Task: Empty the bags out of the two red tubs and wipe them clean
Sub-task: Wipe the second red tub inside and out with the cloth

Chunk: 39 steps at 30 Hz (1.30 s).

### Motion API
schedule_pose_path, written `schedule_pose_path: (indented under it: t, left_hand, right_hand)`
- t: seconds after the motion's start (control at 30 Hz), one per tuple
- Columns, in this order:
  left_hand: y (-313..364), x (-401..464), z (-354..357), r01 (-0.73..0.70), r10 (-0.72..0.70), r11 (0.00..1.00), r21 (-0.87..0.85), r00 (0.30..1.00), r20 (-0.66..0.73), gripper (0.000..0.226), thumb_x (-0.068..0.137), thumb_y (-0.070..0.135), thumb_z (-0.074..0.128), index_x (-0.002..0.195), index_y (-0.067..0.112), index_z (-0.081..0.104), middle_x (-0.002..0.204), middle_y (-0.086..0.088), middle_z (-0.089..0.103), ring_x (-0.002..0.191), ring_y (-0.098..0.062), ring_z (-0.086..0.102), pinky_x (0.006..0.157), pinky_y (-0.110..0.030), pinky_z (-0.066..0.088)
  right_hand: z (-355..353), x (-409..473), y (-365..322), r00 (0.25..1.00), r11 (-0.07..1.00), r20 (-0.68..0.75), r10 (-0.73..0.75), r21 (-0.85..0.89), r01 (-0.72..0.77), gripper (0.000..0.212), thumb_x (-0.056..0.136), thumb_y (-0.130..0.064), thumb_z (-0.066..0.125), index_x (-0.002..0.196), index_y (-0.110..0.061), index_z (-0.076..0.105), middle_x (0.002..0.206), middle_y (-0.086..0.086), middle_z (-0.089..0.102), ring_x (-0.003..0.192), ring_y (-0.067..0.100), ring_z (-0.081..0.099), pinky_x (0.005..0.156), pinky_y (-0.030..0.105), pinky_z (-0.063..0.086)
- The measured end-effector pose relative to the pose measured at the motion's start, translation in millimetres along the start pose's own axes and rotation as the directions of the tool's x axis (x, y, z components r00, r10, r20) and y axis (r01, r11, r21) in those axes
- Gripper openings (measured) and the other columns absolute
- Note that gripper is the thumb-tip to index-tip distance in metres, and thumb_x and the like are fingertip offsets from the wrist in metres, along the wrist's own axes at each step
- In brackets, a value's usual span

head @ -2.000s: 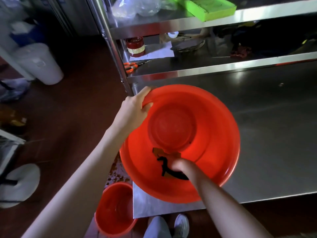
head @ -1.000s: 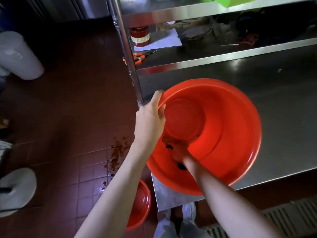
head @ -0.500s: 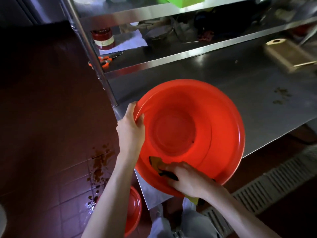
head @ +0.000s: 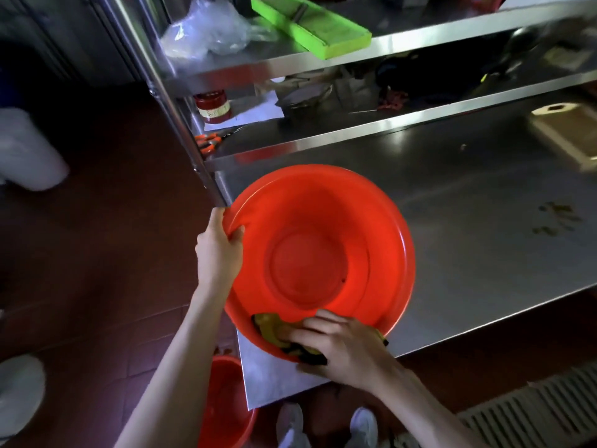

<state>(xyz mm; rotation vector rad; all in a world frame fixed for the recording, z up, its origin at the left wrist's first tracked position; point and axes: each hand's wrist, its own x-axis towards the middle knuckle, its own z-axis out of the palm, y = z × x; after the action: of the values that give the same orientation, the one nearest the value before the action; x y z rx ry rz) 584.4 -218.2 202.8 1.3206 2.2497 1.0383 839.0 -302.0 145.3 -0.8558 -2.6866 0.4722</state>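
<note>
Head view: large red tub [head: 323,240] on the corner of the steel table [head: 468,202], tilted. Left hand [head: 218,250] grips its left rim. Right hand [head: 339,347] presses a yellow-black cloth [head: 274,331] onto the near rim, fingers curled over it. Second red tub [head: 226,405] sits on the floor below.

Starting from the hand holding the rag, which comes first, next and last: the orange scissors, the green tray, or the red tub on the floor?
From the right hand:
1. Red tub on the floor, lower left, beside the table.
2. Orange scissors, low shelf, left end.
3. Green tray, top shelf.
</note>
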Motion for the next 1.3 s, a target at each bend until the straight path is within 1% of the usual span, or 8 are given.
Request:
schedule_pose_path:
  t: [0.17, 0.4, 0.6, 0.73, 0.87, 1.1, 1.23, 1.3]
  left_hand:
    - [2, -12, -6, -0.042, 0.039, 0.997, 0.058, 0.998, 0.055, 0.044, 0.093, 0.033, 0.076, 0.129, 0.032, 0.051, 0.095, -0.003, 0.073, 0.086, -0.031, 0.072, 0.086, -0.046, 0.060]
    - [15, -32, -16, -0.143, 0.146, 0.989, -0.036, 0.983, 0.111, 0.095, 0.091, -0.010, 0.061, 0.156, 0.053, 0.035, 0.133, 0.018, 0.060, 0.099, 0.021, 0.062, 0.092, -0.005, 0.048]
    - [29, -24, -5, -0.246, 0.248, 0.969, -0.029, 0.953, 0.173, 0.096, 0.088, -0.013, 0.056, 0.156, 0.052, 0.036, 0.133, 0.009, 0.069, 0.090, -0.016, 0.072, 0.088, -0.012, 0.052]
    - [32, -12, -1, -0.308, 0.308, 0.951, -0.034, 0.929, 0.206, 0.099, 0.083, -0.012, 0.054, 0.158, 0.050, 0.033, 0.142, 0.005, 0.065, 0.099, -0.033, 0.073, 0.094, -0.042, 0.060]
    - [25, 2, -1, -0.351, 0.354, 0.935, -0.049, 0.911, 0.214, 0.098, 0.082, -0.012, 0.053, 0.160, 0.044, 0.034, 0.151, 0.008, 0.058, 0.116, -0.028, 0.069, 0.104, -0.037, 0.054]
    - [23, 4, -1, -0.407, 0.417, 0.909, -0.093, 0.881, 0.224, 0.096, 0.085, -0.012, 0.053, 0.160, 0.045, 0.034, 0.149, 0.013, 0.059, 0.122, -0.021, 0.064, 0.111, -0.031, 0.047]
    - [28, 1, 2, -0.407, 0.425, 0.905, -0.125, 0.871, 0.247, 0.089, 0.090, -0.009, 0.053, 0.159, 0.044, 0.035, 0.138, 0.012, 0.067, 0.099, -0.019, 0.070, 0.095, -0.037, 0.058]
    - [29, 6, 3, -0.418, 0.438, 0.899, -0.134, 0.865, 0.245, 0.087, 0.090, -0.007, 0.053, 0.159, 0.044, 0.036, 0.143, 0.017, 0.063, 0.097, -0.016, 0.072, 0.096, -0.036, 0.058]
  right_hand:
    - [7, -12, 9, 0.997, 0.998, -0.037, -0.068, 0.007, 0.068, 0.054, 0.092, -0.064, 0.054, 0.142, -0.041, 0.048, 0.111, -0.012, 0.061, 0.109, 0.014, 0.058, 0.077, 0.031, 0.060]
    - [-1, -12, 17, 0.999, 0.983, 0.030, -0.015, 0.183, 0.009, 0.050, 0.096, -0.069, 0.049, 0.140, -0.044, 0.050, 0.116, -0.018, 0.063, 0.115, 0.006, 0.058, 0.086, 0.030, 0.056]
    - [8, 11, 37, 0.923, 0.668, 0.220, 0.315, 0.640, -0.381, 0.036, 0.090, -0.052, 0.071, 0.123, -0.038, 0.066, 0.116, -0.022, 0.072, 0.112, -0.007, 0.064, 0.097, 0.030, 0.052]
    - [16, 34, 73, 0.828, 0.568, 0.244, 0.505, 0.629, -0.531, 0.024, 0.088, -0.017, 0.077, 0.106, -0.032, 0.072, 0.102, -0.014, 0.076, 0.096, -0.004, 0.067, 0.086, 0.030, 0.051]
    - [19, 60, 106, 0.681, 0.439, 0.228, 0.696, 0.615, -0.655, 0.034, 0.066, -0.031, 0.078, 0.099, -0.028, 0.071, 0.106, 0.006, 0.076, 0.097, 0.016, 0.068, 0.082, 0.039, 0.052]
    - [19, 114, 136, 0.553, 0.456, -0.034, 0.832, 0.610, -0.648, 0.041, 0.085, 0.008, 0.063, 0.124, -0.007, 0.066, 0.101, 0.005, 0.065, 0.073, 0.017, 0.064, 0.054, 0.007, 0.045]
    - [50, 142, 158, 0.595, 0.646, -0.278, 0.754, 0.476, -0.597, 0.033, 0.088, -0.031, 0.061, 0.121, -0.036, 0.062, 0.115, -0.011, 0.068, 0.108, 0.021, 0.063, 0.093, 0.043, 0.054]
    - [73, 150, 169, 0.640, 0.694, -0.278, 0.716, 0.184, -0.696, 0.040, 0.091, -0.042, 0.055, 0.131, -0.042, 0.052, 0.131, -0.012, 0.058, 0.116, 0.018, 0.058, 0.098, 0.042, 0.049]
